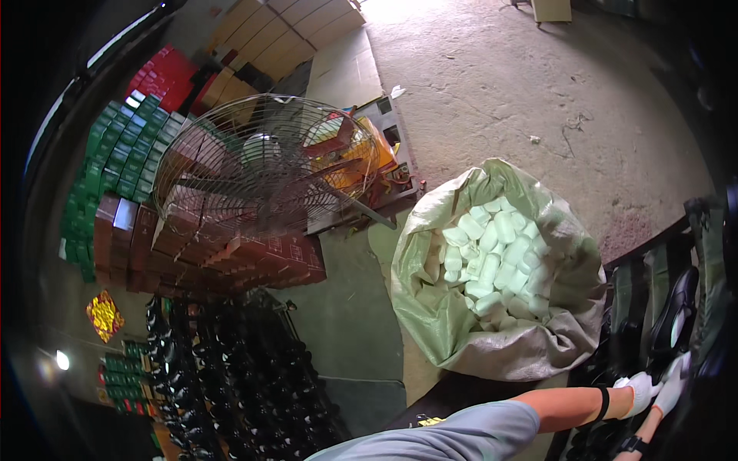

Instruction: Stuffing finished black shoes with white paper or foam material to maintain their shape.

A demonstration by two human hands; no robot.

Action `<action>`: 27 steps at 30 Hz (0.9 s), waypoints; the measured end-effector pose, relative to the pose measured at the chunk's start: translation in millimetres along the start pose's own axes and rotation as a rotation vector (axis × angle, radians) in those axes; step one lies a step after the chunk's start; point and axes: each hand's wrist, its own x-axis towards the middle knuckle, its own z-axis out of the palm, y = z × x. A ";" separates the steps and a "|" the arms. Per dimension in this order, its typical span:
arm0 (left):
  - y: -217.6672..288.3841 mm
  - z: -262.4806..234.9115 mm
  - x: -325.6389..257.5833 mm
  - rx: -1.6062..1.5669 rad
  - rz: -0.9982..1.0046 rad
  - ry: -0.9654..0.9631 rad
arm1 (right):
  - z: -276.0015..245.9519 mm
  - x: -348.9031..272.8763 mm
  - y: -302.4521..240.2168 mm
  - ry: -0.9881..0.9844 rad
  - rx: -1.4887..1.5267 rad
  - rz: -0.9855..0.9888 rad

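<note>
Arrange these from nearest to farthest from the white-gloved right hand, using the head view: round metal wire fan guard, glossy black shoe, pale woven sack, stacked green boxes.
1. Glossy black shoe: just beyond the right hand.
2. Pale woven sack: left of the hand.
3. Round metal wire fan guard: farther left.
4. Stacked green boxes: far left.

We look from wearer's head, left fisheye of side-by-side pair, facing down across floor (484,92). Sack (523,355) near, right of centre; fan (263,150) left of centre. Left hand (639,390) and right hand (672,389) sit at lower right rim; sleeve (453,436) enters at lower edge, close to us.
</note>
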 end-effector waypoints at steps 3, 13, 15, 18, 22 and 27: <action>24.8 -14.1 -9.3 0.025 0.169 0.053 | -48.1 18.3 24.8 0.030 -0.056 0.115; -4.2 1.3 -47.2 0.038 0.094 0.263 | 16.8 -10.5 -18.1 0.032 -0.195 -0.109; 5.7 -7.8 -55.8 -0.139 0.059 0.177 | -0.7 -14.3 -32.4 -0.005 -0.229 -0.097; -4.6 -19.3 -96.7 -0.109 0.081 0.200 | 6.2 -26.7 -43.8 0.105 -0.335 -0.190; -81.9 -50.4 -221.6 0.341 0.368 0.268 | 11.8 -82.3 -91.1 0.249 -0.469 -0.127; -155.7 -104.5 -441.4 0.194 -0.066 0.472 | 48.9 -132.6 -245.8 0.479 -0.143 -0.730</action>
